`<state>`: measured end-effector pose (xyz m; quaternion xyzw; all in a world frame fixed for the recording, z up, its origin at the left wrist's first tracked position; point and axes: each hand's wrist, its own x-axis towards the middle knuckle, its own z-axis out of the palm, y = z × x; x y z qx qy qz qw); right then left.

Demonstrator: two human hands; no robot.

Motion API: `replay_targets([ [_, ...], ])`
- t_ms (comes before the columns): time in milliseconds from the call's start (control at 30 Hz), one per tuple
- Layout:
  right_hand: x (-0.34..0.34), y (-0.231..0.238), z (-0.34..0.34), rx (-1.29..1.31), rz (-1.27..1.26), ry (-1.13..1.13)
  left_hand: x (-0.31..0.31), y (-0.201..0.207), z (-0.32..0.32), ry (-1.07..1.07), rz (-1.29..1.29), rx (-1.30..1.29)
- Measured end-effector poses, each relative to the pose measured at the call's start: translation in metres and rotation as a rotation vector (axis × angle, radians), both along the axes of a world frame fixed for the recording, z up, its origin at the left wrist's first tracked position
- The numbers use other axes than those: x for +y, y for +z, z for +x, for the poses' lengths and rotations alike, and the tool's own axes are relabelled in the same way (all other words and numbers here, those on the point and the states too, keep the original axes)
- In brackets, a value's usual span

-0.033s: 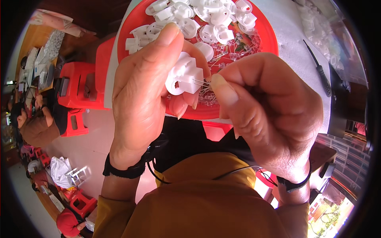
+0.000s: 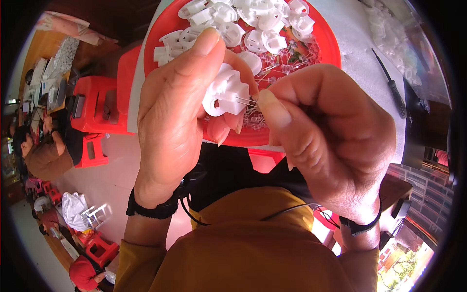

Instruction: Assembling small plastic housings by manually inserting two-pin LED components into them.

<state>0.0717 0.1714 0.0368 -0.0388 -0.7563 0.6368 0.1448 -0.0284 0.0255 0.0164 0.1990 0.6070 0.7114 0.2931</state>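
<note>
My left hand (image 2: 177, 97) is closed around a white plastic holder (image 2: 233, 97), a round disc with a square block on it. The block faces right. Two or three thin metal leads (image 2: 246, 101) span from the block to the fingertips of my right hand (image 2: 321, 131), which pinches them between thumb and forefinger. They look like the wires of a small LED; its body is hidden. Beneath both hands is a round red tray (image 2: 331, 44). White holders (image 2: 270, 22) fill its far side, and clear LEDs with long wires (image 2: 296, 56) lie in a tangle at its right.
The tray stands on a pale-covered table (image 2: 360, 44). A dark screwdriver (image 2: 395, 95) lies at its right edge, beside a clear bag of white parts (image 2: 396, 39). Red stools (image 2: 92, 104) stand at the left, where a person (image 2: 48, 153) sits by another table. A black cable (image 2: 282, 211) crosses my lap.
</note>
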Motion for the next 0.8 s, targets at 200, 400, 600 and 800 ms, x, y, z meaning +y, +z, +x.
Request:
replay_targets([
  [200, -0.004, 0.003, 0.003, -0.069, -0.139, -0.054, 0.004, 0.005, 0.005, 0.058, -0.067, 0.016],
  [400, -0.007, 0.015, 0.001, -0.192, -0.111, -0.046, 0.004, 0.004, 0.005, 0.090, -0.086, 0.024],
  [600, -0.008, -0.022, -0.001, 0.083, -0.127, -0.089, 0.007, 0.003, 0.005, 0.079, -0.045, 0.029],
  [800, -0.009, 0.007, -0.006, 0.083, 0.429, -0.053, 0.004, 0.005, 0.005, 0.095, -0.147, 0.091],
])
